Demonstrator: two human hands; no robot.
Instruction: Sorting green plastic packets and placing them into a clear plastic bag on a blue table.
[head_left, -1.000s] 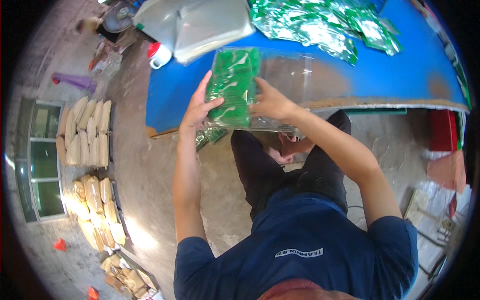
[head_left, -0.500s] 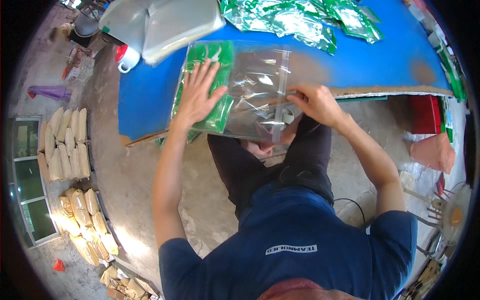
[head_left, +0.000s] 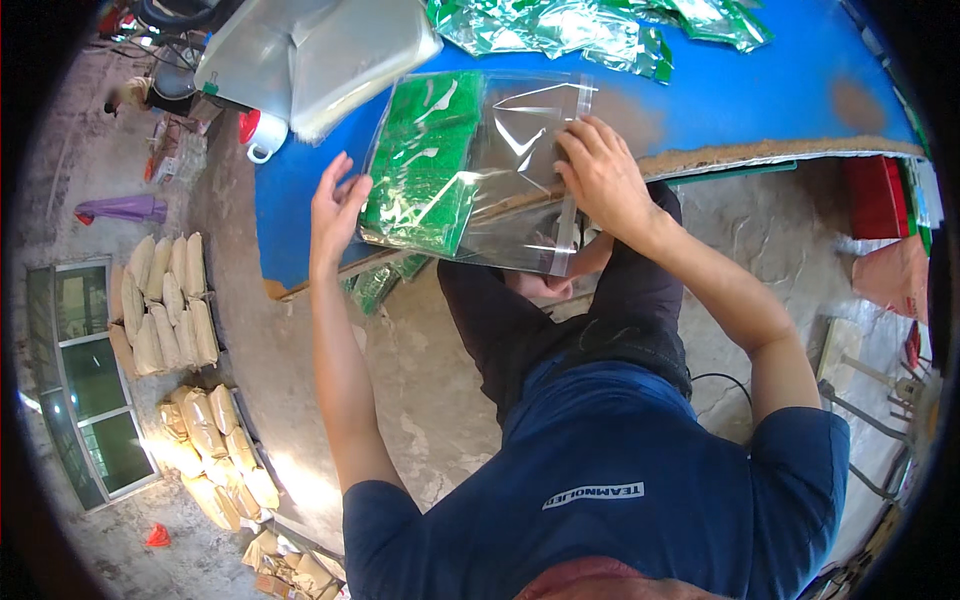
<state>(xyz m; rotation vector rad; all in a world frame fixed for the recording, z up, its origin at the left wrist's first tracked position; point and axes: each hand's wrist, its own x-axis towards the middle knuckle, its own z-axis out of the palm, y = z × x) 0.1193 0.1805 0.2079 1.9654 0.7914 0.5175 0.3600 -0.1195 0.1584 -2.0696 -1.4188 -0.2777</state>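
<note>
A clear plastic bag (head_left: 520, 140) lies over the front edge of the blue table, with a flat green bundle (head_left: 425, 150) inside its left half. Beside the bundle's left edge is my left hand (head_left: 338, 210), open, its fingers raised and its thumb close to the plastic. Whether that thumb touches the bag I cannot tell. My right hand (head_left: 607, 178) rests on the bag's right end, palm down, with fingers slightly bent and apart on the plastic near the banded end strip.
Green and silver foil packets (head_left: 560, 28) lie at the table's (head_left: 740, 100) back. A stack of clear bags (head_left: 350, 60) sits at the back left, next to a white mug with a red lid (head_left: 264, 135). Filled sacks (head_left: 165, 300) stand on the floor at left; a red box (head_left: 873, 197) is at right.
My left hand has moved off the top of the green bundle to its left side. My right hand has gone from pinching the bag's end to lying on it.
</note>
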